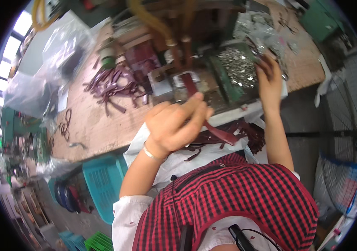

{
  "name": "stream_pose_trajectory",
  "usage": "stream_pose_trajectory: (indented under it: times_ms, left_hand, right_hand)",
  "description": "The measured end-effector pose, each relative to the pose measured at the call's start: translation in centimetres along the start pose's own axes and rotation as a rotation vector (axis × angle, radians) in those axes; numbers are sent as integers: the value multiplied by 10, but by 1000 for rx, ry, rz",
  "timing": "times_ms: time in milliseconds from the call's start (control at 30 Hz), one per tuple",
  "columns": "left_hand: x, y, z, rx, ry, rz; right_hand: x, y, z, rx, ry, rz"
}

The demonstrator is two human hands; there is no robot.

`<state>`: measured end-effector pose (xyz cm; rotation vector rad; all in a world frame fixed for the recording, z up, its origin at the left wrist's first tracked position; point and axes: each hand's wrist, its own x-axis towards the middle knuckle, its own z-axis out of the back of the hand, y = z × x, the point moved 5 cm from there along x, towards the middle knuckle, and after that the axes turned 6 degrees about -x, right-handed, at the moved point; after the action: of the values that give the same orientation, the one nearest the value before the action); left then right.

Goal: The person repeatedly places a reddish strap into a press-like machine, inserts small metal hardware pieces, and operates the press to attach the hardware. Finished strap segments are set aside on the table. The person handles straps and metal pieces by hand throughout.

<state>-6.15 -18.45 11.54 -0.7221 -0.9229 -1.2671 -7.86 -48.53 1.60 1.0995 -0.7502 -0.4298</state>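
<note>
My left hand (176, 123) is closed, pinching a dark red strap (220, 134) between thumb and fingers. One end of the strap (189, 83) reaches onto a small metal block of the machine (179, 79); the other hangs past my hand toward my lap. At the right, my right hand (270, 77) is over the edge of a green tray (224, 81) full of small shiny metal pieces (239, 67). Its fingers are bent but apart from the thumb, and I see nothing held in them.
Purplish-red straps (113, 85) lie heaped left of the machine; more straps (251, 136) rest on white cloth across my lap. Yellow hoses (151, 21) hang above. Clear plastic bags (57, 62) stand at the left, a turquoise basket (103, 180) below the table, and a fan (350, 129) at the right.
</note>
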Motion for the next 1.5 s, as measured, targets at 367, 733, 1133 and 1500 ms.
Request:
stream_pose_trajectory:
  times_ms: [367, 733, 1133, 1500]
  left_hand:
    - [-14, -9, 20, -105, 25, 275]
    - [-212, 177, 95, 789, 482, 1237]
    - [-98, 226, 99, -18, 259, 1281]
    - [-209, 230, 80, -374, -318, 1505]
  right_hand:
    - [-29, 31, -28, -820, 68, 517]
    - [-15, 39, -48, -732, -11, 587]
    - [4, 30, -63, -137, 118, 208]
    - [-42, 114, -55, 158, 391, 164]
